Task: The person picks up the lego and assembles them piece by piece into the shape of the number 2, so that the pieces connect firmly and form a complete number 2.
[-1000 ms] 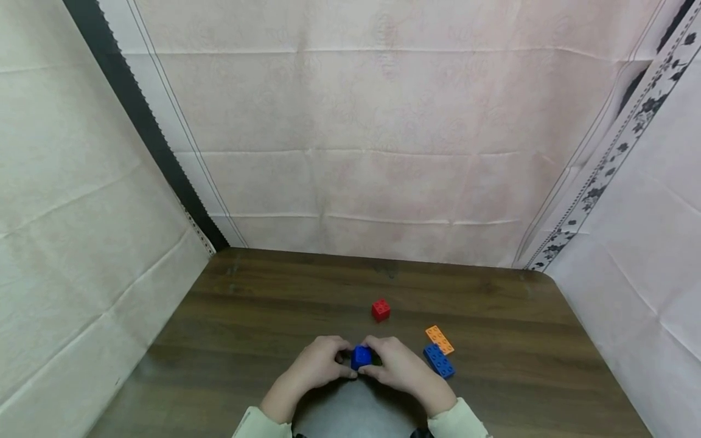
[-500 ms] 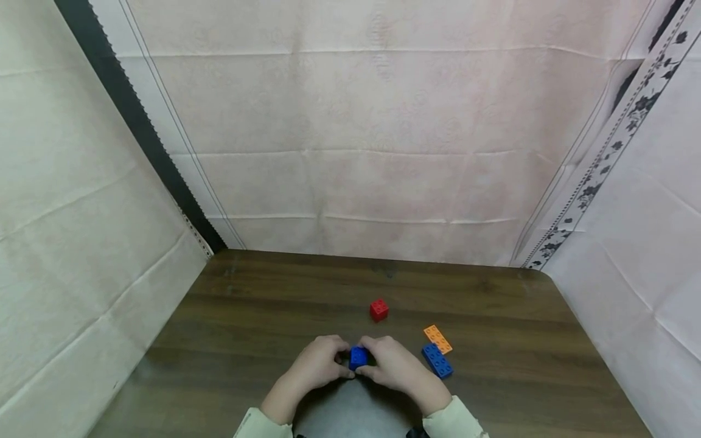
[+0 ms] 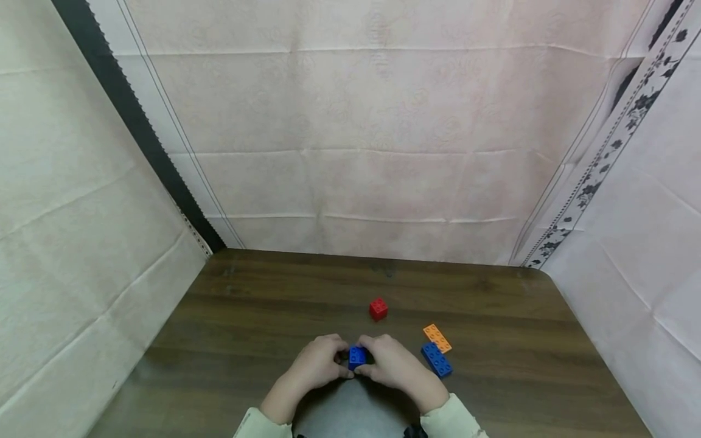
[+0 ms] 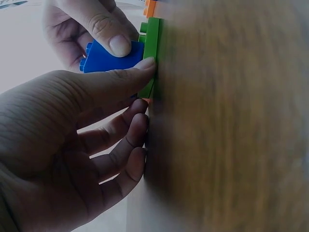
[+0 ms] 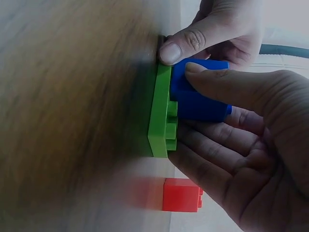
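A tall blue brick (image 3: 357,357) stands between my two hands near the front of the table, studs up. Under it lies a flat green building plate (image 5: 161,113), with some of its studs bare; the head view does not show this plate. My right hand (image 3: 391,363) pinches the blue brick, its thumb on the side face. My left hand (image 3: 319,361) holds the green plate at one end, thumb on its edge and fingers curled behind. In the left wrist view the blue brick (image 4: 108,59) meets the green plate (image 4: 151,41); whether they are fully pressed together I cannot tell.
Farther back sits a red brick (image 3: 378,309). To the right of my right hand, an orange brick (image 3: 437,338) touches a longer blue brick (image 3: 436,359). Pale cloth (image 3: 372,152) hangs behind the wooden table (image 3: 263,304) and along both sides.
The whole head view has shifted slightly, so everything appears a little further left. Both hands keep their hold, and the loose bricks stay where they were.
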Demonstrator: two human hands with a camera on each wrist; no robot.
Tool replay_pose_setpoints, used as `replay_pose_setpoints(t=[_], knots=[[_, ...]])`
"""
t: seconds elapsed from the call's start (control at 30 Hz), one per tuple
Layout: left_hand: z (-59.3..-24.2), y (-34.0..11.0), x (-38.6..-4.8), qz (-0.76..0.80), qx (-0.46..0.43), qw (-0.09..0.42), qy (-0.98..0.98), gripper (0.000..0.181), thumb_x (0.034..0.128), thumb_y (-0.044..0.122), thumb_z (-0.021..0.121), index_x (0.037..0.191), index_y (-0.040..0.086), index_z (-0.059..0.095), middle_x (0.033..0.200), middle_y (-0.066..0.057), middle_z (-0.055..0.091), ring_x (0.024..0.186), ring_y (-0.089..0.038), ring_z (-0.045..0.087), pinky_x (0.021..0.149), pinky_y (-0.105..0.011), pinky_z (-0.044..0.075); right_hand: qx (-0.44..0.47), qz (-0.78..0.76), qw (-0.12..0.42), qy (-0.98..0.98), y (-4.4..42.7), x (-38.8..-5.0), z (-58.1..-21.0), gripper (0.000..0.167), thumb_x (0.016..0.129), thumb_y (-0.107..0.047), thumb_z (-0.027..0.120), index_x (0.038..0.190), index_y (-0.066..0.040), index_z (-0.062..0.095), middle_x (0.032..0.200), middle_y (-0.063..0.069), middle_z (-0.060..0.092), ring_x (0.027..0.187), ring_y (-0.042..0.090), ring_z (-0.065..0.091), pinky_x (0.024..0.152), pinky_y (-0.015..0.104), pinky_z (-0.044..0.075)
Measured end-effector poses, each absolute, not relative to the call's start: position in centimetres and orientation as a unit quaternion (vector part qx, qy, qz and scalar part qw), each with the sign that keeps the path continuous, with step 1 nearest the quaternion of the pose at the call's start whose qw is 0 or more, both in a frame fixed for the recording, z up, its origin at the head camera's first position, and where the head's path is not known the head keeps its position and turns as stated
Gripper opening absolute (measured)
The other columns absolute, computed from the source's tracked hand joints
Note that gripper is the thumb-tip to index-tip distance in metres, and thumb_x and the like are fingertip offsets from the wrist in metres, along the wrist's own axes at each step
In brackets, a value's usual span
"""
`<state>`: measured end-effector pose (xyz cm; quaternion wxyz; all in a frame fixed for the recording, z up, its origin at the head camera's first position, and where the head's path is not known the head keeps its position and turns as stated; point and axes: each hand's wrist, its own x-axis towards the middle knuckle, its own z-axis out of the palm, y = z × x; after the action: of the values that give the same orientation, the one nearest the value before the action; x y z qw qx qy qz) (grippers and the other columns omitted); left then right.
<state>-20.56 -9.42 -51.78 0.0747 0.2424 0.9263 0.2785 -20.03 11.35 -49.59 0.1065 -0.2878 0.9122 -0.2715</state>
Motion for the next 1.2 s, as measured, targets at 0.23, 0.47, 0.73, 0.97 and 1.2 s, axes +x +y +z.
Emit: replay_pose_setpoints(t=[0.23, 0.47, 0.73, 0.97, 1.2], knots=[[-51.8, -9.6, -20.6, 0.284, 0.249, 0.088, 0.922, 0.033, 0.0769, 0.034, 0.088, 0.101, 0.017, 0.073, 0.086, 0.010, 0.058, 0.071, -0.004, 0.051, 0.063, -0.025, 0.044, -0.285, -0.270, 0.109, 0.913, 11.3, -20.0, -49.7, 0.027, 0.091, -0.029, 0.077, 0.112, -0.017, 0.065, 0.089, -0.013, 0.062, 0.071, 0.003, 0.055, 0.064, 0.023, 0.047], [-51.0, -10.4, -20.5, 0.322, 0.255, 0.091, 0.907, 0.037, 0.0803, 0.036, 0.085, 0.109, 0.018, 0.073, 0.100, 0.009, 0.066, 0.088, -0.008, 0.061, 0.077, -0.032, 0.051, -0.287, -0.270, 0.108, 0.913, 11.2, -19.9, -49.7, 0.027, 0.091, -0.029, 0.076, 0.112, -0.017, 0.065, 0.090, -0.013, 0.063, 0.072, 0.003, 0.055, 0.066, 0.022, 0.048], [-50.6, -10.8, -20.4, 0.391, 0.264, 0.093, 0.877, 0.031, 0.0864, 0.038, 0.080, 0.112, 0.022, 0.073, 0.107, 0.011, 0.070, 0.101, -0.012, 0.066, 0.087, -0.039, 0.054, -0.289, -0.271, 0.099, 0.913, 11.3, -20.0, -49.8, 0.025, 0.092, -0.031, 0.076, 0.110, -0.018, 0.066, 0.088, -0.014, 0.062, 0.071, 0.002, 0.055, 0.065, 0.022, 0.047], [-50.6, -10.8, -20.4, 0.395, 0.263, 0.081, 0.877, 0.028, 0.0864, 0.035, 0.081, 0.109, 0.020, 0.074, 0.104, 0.012, 0.071, 0.099, -0.012, 0.067, 0.085, -0.037, 0.054, -0.287, -0.270, 0.099, 0.914, 11.3, -20.0, -49.9, 0.025, 0.092, -0.032, 0.075, 0.111, -0.018, 0.066, 0.088, -0.015, 0.062, 0.071, 0.002, 0.054, 0.065, 0.022, 0.047], [-50.7, -10.8, -20.5, 0.399, 0.265, 0.083, 0.874, 0.026, 0.0866, 0.033, 0.081, 0.108, 0.020, 0.075, 0.102, 0.013, 0.071, 0.096, -0.011, 0.068, 0.083, -0.035, 0.055, -0.285, -0.275, 0.103, 0.912, 11.4, -20.0, -49.9, 0.024, 0.092, -0.031, 0.076, 0.110, -0.019, 0.067, 0.088, -0.015, 0.062, 0.071, 0.003, 0.054, 0.065, 0.022, 0.047]])
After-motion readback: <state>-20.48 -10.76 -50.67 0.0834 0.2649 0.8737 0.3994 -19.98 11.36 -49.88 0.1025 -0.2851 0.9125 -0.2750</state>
